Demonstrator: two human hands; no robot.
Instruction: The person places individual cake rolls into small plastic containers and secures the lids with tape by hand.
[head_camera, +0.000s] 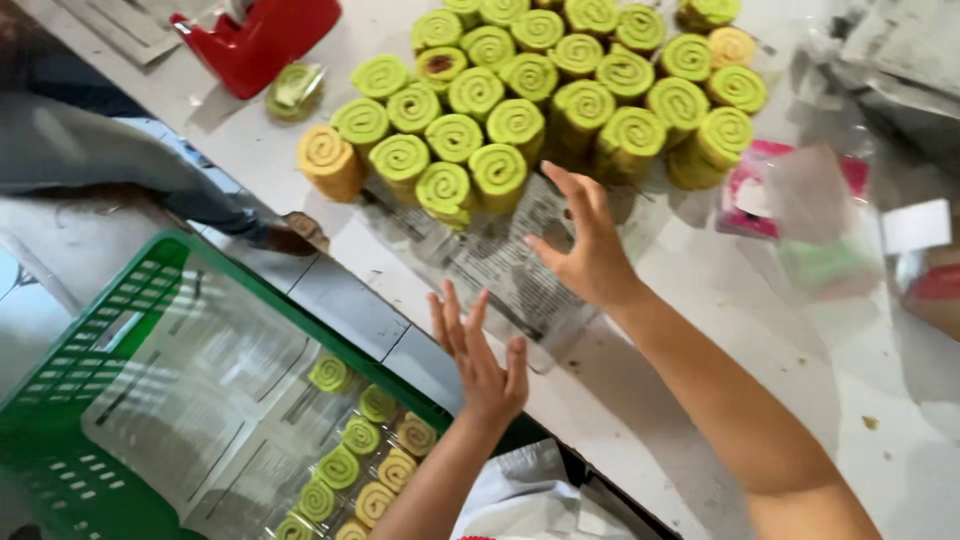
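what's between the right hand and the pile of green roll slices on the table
In the head view, only a strip of newspaper lies between the right hand and the green roll slices.

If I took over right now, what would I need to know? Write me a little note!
Left hand: open, empty, fingers spread, above the table edge beside the green basket.
Right hand: open, empty, over the newspaper sheet, nearest the pile of roll slices.
Things: green and yellow swirl slices are heaped on the white table; a red tape dispenser stands at the far edge.
Done: a batch of wrapped slices already lies in the basket.
Left: most slices on the table are unpacked and outside the basket.
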